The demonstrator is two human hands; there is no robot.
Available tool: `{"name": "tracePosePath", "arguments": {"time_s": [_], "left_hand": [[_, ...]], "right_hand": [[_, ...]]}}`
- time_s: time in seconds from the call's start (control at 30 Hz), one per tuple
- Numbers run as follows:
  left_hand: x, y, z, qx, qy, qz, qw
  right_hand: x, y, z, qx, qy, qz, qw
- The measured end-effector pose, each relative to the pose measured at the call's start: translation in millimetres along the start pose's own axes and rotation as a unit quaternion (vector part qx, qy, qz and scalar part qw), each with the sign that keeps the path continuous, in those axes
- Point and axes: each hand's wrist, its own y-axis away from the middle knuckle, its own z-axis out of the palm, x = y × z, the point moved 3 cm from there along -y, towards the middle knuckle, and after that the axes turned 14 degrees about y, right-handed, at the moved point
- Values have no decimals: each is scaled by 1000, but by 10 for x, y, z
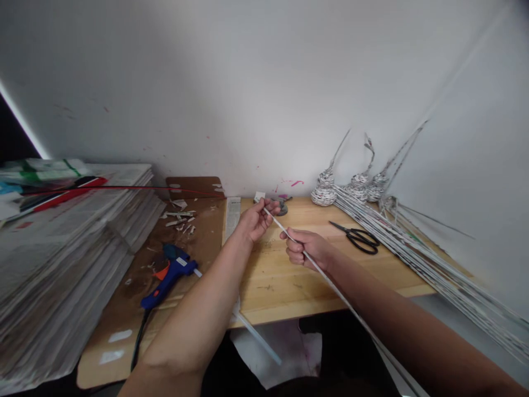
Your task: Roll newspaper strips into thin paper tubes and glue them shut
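Observation:
A long, thin white rolled paper tube (336,288) slants from the middle of the view down to the lower right. My left hand (259,218) pinches it near its upper end, palm turned up and the other fingers loosely curled. Closer to me, my right hand (308,248) wraps its fingers around the same tube. Beyond my left hand, a small white piece (259,196) and a dark roundish object (282,207) rest by the wall. Black-handled scissors (362,240) lie with blades parted to the right of my right hand.
Left stand tall newspaper stacks (119,237). A blue glue gun (167,280) lies on a brown board (103,364), and a translucent glue stick (260,341) overhangs the table edge. Several woven paper gourd shapes (323,194) and a paper-tube bundle (405,253) occupy the right side.

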Motion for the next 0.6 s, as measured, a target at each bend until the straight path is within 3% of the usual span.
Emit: {"name": "tracePosePath", "arguments": {"time_s": [0.07, 0.13, 0.23, 0.3, 0.37, 0.43, 0.5, 0.6], "left_hand": [[2, -8, -1, -9, 0, -3, 1000], [1, -13, -4, -7, -2, -3, 1000], [-4, -16, -9, 7, -1, 3, 1000], [-6, -14, -10, 12, 3, 4, 1000], [-5, -12, -11, 10, 9, 3, 1000], [-4, -13, -14, 6, 12, 1, 1000], [-2, -16, -20, 8, 5, 3, 1000], [1, -19, -29, 22, -9, 10, 1000]], "right_hand": [[20, 0, 9, -2, 2, 10, 1000], [0, 10, -27, 82, 117, -39, 989], [-58, 32, -52, 188, 272, -129, 935], [-32, 5, -39, 149, 230, -108, 956], [22, -29, -4, 54, 115, -42, 991], [49, -35, 18, 2, 57, -1, 998], [30, -17, -12, 54, 130, -23, 990], [-52, 48, -58, 201, 317, -123, 919]]}}
